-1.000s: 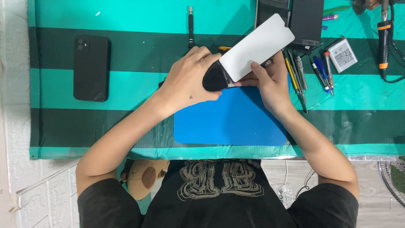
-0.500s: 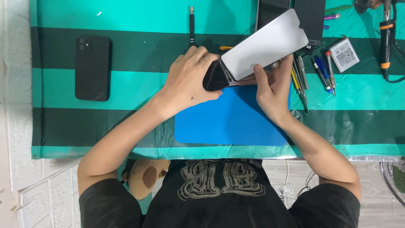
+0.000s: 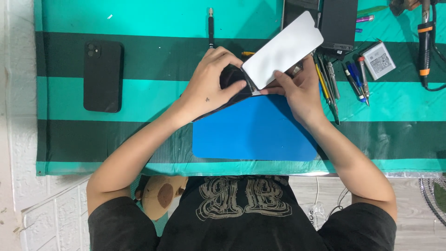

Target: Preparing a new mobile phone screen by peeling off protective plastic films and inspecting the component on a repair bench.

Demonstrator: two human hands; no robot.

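Note:
My left hand [image 3: 209, 88] presses down on a black phone [image 3: 232, 76] that lies at the far edge of a blue work mat [image 3: 253, 132]. My right hand [image 3: 299, 88] grips the near corner of a white rectangular sheet [image 3: 283, 49], which is lifted off the phone and tilts up and to the right. Most of the phone is hidden under my left hand and the sheet.
A second black phone [image 3: 102, 75], back up, lies at the left on the green striped cloth. Pens and thin tools [image 3: 346, 76] lie to the right of my hands, beside a small white battery [image 3: 379, 60]. A black device [image 3: 338, 23] and a screwdriver [image 3: 211, 25] sit further back.
The white sheet has swung slightly up and to the right as my right hand shifted along its lower edge. My left hand stays on the phone.

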